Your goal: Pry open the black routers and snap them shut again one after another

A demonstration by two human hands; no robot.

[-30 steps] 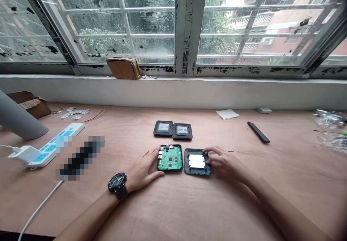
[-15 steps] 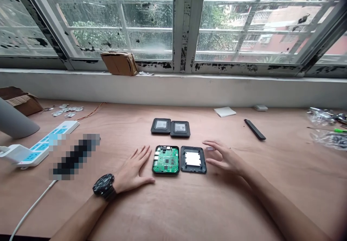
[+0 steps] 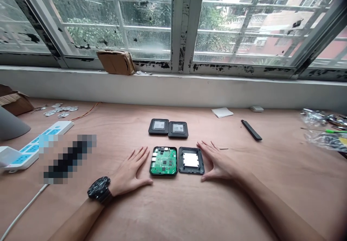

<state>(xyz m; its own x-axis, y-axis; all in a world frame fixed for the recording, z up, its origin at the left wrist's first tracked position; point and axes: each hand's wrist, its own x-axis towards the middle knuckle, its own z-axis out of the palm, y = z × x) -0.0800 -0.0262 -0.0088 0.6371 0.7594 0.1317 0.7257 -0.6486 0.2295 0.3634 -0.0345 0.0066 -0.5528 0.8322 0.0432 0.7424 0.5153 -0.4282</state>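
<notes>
My left hand (image 3: 129, 174) lies flat on the table with its fingers spread, a black watch (image 3: 99, 189) on the wrist. Just right of it sits an open black case base (image 3: 163, 175) holding a green circuit board (image 3: 164, 161). Beside the base lies the black case cover (image 3: 181, 160), inner side up, with a white pad (image 3: 191, 159) in its middle. My right hand (image 3: 219, 163) rests open along the cover's right side, holding nothing. From behind it pokes a thin metal shaft (image 3: 223, 148), the rest hidden by the hand.
Two closed black boxes with labels, one left (image 3: 158, 126) and one right (image 3: 178, 129), lie behind. A power strip (image 3: 40, 145) and a blurred dark object (image 3: 70, 159) are on the left. Farther right are a black bar (image 3: 251, 130), white paper (image 3: 222, 112) and plastic bags (image 3: 325, 139).
My right hand has come down onto the table, closer to the cover, its fingers spreading. My left hand stays flat. The whole view has shifted slightly.
</notes>
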